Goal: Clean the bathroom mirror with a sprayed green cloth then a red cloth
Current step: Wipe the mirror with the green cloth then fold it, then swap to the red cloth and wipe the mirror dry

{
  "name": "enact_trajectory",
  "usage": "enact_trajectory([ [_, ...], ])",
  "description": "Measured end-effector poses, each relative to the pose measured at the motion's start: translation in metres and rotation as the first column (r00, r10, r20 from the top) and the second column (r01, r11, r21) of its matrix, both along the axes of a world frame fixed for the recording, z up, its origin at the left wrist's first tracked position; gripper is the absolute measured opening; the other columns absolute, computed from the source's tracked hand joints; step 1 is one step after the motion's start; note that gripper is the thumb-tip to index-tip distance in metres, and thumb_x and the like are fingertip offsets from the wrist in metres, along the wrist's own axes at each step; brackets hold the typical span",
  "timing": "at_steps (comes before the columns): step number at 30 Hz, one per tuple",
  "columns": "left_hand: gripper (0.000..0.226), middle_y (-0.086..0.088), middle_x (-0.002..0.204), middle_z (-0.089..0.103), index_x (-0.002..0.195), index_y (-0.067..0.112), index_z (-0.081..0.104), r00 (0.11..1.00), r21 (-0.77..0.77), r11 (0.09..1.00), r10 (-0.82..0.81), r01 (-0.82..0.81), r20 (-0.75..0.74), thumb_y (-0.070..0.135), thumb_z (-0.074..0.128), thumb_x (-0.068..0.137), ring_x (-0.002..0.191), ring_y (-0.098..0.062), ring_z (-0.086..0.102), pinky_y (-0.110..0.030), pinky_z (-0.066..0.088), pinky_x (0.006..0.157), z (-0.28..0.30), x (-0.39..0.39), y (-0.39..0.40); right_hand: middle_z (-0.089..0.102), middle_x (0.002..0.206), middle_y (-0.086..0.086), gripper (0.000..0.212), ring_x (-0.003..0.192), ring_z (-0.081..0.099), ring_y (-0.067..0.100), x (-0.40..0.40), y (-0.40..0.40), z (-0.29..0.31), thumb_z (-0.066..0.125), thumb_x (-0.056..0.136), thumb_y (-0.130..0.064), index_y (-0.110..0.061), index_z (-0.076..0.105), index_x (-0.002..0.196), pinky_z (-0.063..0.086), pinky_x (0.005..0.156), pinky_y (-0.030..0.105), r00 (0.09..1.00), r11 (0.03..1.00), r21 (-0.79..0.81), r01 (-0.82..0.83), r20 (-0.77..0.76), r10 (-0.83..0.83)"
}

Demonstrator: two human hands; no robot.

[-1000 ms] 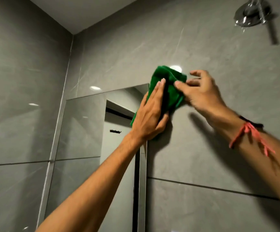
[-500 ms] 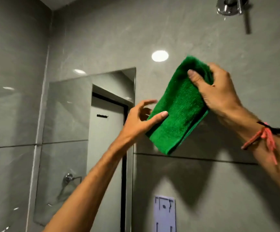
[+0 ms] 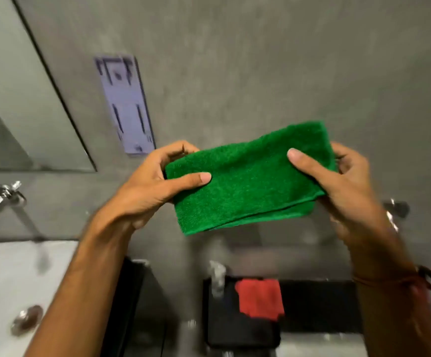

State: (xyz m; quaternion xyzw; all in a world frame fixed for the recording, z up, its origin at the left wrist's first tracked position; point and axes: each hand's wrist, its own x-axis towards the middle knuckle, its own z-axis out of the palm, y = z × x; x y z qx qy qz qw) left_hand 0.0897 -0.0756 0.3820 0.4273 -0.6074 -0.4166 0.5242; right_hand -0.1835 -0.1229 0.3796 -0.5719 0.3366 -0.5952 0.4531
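A folded green cloth (image 3: 250,176) is stretched level between both hands in front of the grey tiled wall. My left hand (image 3: 155,186) pinches its left end with the thumb on top. My right hand (image 3: 338,181) grips its right end. The mirror (image 3: 16,104) shows only at the upper left, away from the cloth. A red cloth (image 3: 259,297) lies below on a black shelf (image 3: 312,305).
A white sink (image 3: 5,279) with a metal drain sits at the lower left under a chrome tap (image 3: 0,197). A pale purple plate (image 3: 125,104) is fixed to the wall beside the mirror. Another chrome fitting (image 3: 217,276) stands by the black shelf.
The view has dropped from the mirror's top to the sink area. The cloth came off the mirror and down. My left hand, open half a second ago, now grips its left end.
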Motion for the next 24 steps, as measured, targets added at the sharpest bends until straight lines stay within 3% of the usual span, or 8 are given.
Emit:
enact_trajectory([
  [4,0.027,0.006,0.079,0.069,0.089,0.018,0.070,0.999,0.358,0.933,0.030,-0.034,0.019,0.014,0.087,0.068,0.072,-0.008,0.065,-0.024,0.054,0.066,-0.120,-0.026,0.009,0.084,0.078,-0.004,0.004,0.068,0.078,0.008,-0.032,0.016,-0.115,0.085,0.079,-0.012,-0.015,0.083,0.080,0.064,0.060,0.022,0.980,0.925,0.381,0.016,-0.191,0.062],
  [8,0.042,-0.003,0.098,0.070,0.110,0.012,0.066,0.997,0.713,0.700,-0.019,-0.040,0.075,-0.001,0.085,0.075,0.088,-0.021,0.068,-0.039,0.053,0.074,-0.223,-0.038,0.019,0.085,0.092,0.004,0.008,0.068,0.081,0.009,-0.053,0.036,-0.220,0.086,0.080,-0.011,-0.016,0.081,0.085,0.062,0.056,0.019,0.959,0.669,0.741,0.054,-0.225,0.173],
  [11,0.052,-0.005,0.101,0.064,0.114,0.010,0.055,0.998,0.816,0.577,-0.015,-0.042,0.062,-0.019,0.076,0.075,0.083,-0.015,0.067,-0.024,0.061,0.060,-0.289,-0.052,0.024,0.081,0.105,0.019,0.018,0.073,0.078,0.021,-0.055,0.045,-0.297,0.080,0.088,-0.005,0.001,0.077,0.104,0.064,0.060,0.028,0.941,0.427,0.891,0.152,-0.264,0.214],
  [14,0.061,-0.017,0.108,0.052,0.112,0.004,0.046,0.987,0.784,0.603,0.031,-0.143,0.157,-0.034,0.069,0.069,0.096,-0.026,0.056,-0.042,0.058,0.079,-0.350,-0.070,0.028,0.083,0.090,0.020,0.027,0.060,0.074,0.016,-0.051,0.054,-0.361,0.072,0.094,0.002,0.016,0.070,0.116,0.061,0.057,0.029,0.917,0.272,0.938,0.214,-0.289,0.275],
  [17,0.053,-0.013,0.106,0.057,0.114,0.009,0.051,0.924,0.740,0.600,-0.005,-0.304,0.383,-0.017,0.075,0.074,0.101,-0.024,0.056,-0.030,0.053,0.077,-0.395,-0.085,0.036,0.069,0.049,-0.005,0.018,0.047,0.067,0.003,-0.049,0.054,-0.406,0.073,0.096,-0.005,-0.001,0.069,0.078,0.051,0.047,0.018,0.823,0.294,0.889,0.351,-0.443,0.356],
  [19,0.050,-0.013,0.113,0.065,0.125,0.013,0.053,0.875,0.704,0.599,-0.012,-0.382,0.485,0.007,0.078,0.082,0.108,-0.029,0.063,-0.030,0.051,0.083,-0.413,-0.091,0.042,0.075,0.075,0.013,0.024,0.078,0.073,0.022,-0.047,0.046,-0.416,0.075,0.095,-0.019,-0.008,0.071,0.074,0.048,0.066,0.025,0.691,0.402,0.784,0.473,-0.613,0.384],
  [21,0.058,-0.011,0.133,0.064,0.139,0.020,0.048,0.756,0.610,0.634,-0.061,-0.475,0.651,0.041,0.070,0.089,0.125,-0.033,0.058,-0.037,0.044,0.102,-0.427,-0.090,0.048,0.074,0.114,0.025,0.030,0.113,0.068,0.037,-0.048,0.030,-0.424,0.078,0.092,-0.027,-0.001,0.075,0.105,0.050,0.092,0.033,0.606,0.506,0.663,0.551,-0.735,0.304],
  [24,0.087,-0.011,0.167,0.030,0.158,0.022,0.029,0.355,0.326,0.776,-0.141,-0.540,0.924,0.075,0.037,0.090,0.155,-0.030,0.026,-0.061,-0.001,0.122,-0.436,-0.078,0.050,0.055,0.139,0.032,0.069,0.132,0.053,0.049,-0.047,0.002,-0.431,0.085,0.083,-0.038,0.003,0.056,0.131,0.045,0.111,0.049,0.540,0.539,0.597,0.594,-0.793,0.283],
])
